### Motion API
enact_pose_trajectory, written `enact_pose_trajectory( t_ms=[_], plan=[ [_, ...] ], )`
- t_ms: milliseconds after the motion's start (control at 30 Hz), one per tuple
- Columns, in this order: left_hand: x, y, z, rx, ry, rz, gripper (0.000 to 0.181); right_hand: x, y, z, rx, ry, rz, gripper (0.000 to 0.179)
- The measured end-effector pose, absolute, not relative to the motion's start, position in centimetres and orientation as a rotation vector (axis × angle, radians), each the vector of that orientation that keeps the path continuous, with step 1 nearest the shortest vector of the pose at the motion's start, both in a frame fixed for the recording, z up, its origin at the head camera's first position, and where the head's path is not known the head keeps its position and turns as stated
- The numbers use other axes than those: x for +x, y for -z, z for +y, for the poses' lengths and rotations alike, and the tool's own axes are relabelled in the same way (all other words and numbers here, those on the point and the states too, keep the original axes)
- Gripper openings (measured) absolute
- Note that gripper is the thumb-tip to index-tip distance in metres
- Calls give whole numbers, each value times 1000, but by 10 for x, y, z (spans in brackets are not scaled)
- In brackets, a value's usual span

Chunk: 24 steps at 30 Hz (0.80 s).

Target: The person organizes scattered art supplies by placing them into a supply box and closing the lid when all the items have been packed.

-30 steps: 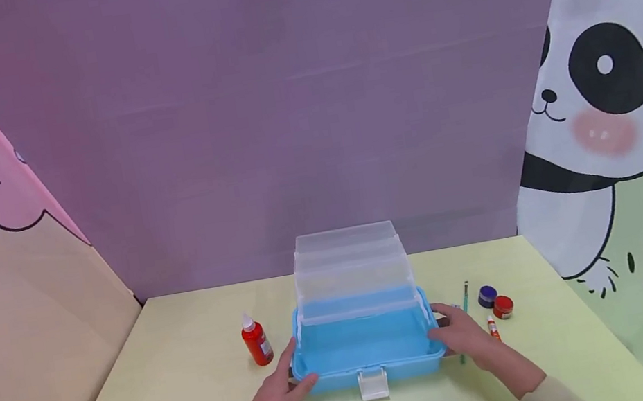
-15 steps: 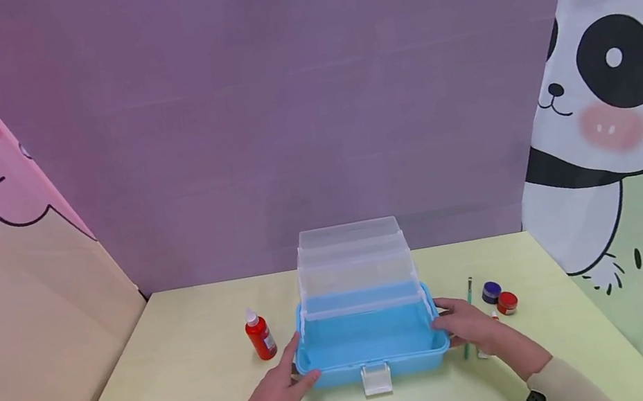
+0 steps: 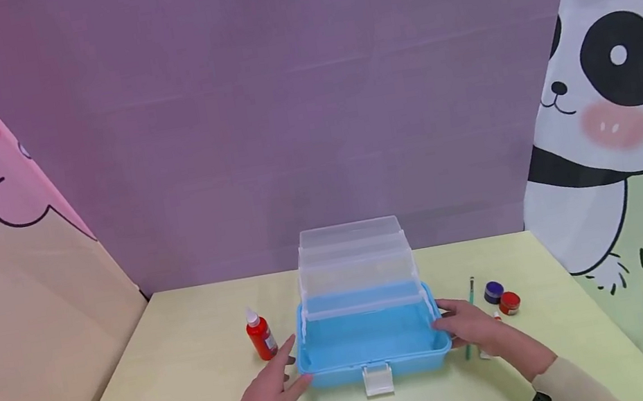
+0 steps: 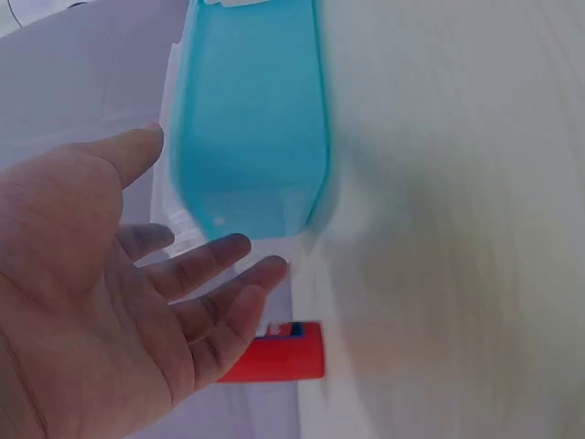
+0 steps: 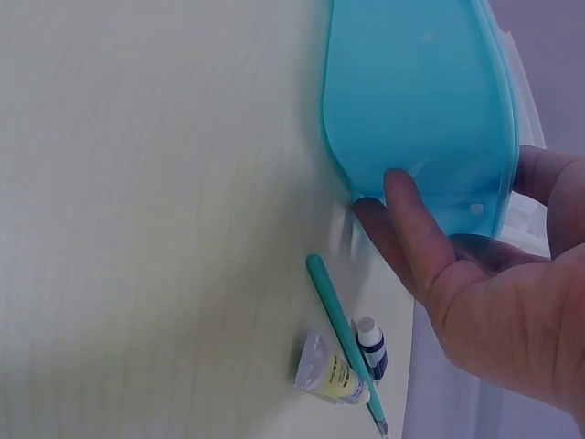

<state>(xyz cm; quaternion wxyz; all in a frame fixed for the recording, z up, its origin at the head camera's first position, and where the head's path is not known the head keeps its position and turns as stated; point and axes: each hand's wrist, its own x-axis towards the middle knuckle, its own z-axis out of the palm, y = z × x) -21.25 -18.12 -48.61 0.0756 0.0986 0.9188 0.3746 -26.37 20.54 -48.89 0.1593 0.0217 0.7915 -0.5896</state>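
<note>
A light blue plastic storage box [image 3: 374, 336] sits on the table with its lid up and its inside bare. Its clear lid panels [image 3: 356, 261] lean up behind, and a white latch [image 3: 378, 381] hangs at the front. My right hand [image 3: 474, 327] holds the box's right end, thumb over the rim; in the right wrist view its fingers [image 5: 407, 206] lie against the end wall. At the left end, my left hand [image 3: 261, 399] has its fingers spread; the left wrist view shows the palm [image 4: 82, 302] facing the box with nothing in it.
A red bottle [image 3: 261, 336] with a white nozzle stands behind my left hand. On the right lie a teal paintbrush [image 5: 334, 306], a small paint tube [image 5: 329, 370] and a blue tube [image 5: 372, 347]. Beyond are a blue jar [image 3: 493, 292] and a red jar [image 3: 510, 303].
My left hand has loosened from the box's left end and drawn slightly left and down. The right hand has stayed on the right end. The view has shifted slightly.
</note>
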Motion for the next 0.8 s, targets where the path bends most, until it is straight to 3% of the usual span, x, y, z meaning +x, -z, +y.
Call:
enact_pose_trajectory(
  t_ms=[267, 500, 800],
  plan=[
    [-207, 469, -207, 344, -1101, 2696, 63, -261, 487, 209, 51, 1705, 2216, 60],
    [-222, 455, -248, 468, -1116, 2647, 45, -261, 484, 210, 23, 1691, 2206, 63],
    [-255, 460, -278, 200, -1436, 2728, 46, -262, 486, 212, -14, 1711, 2170, 67]
  ],
)
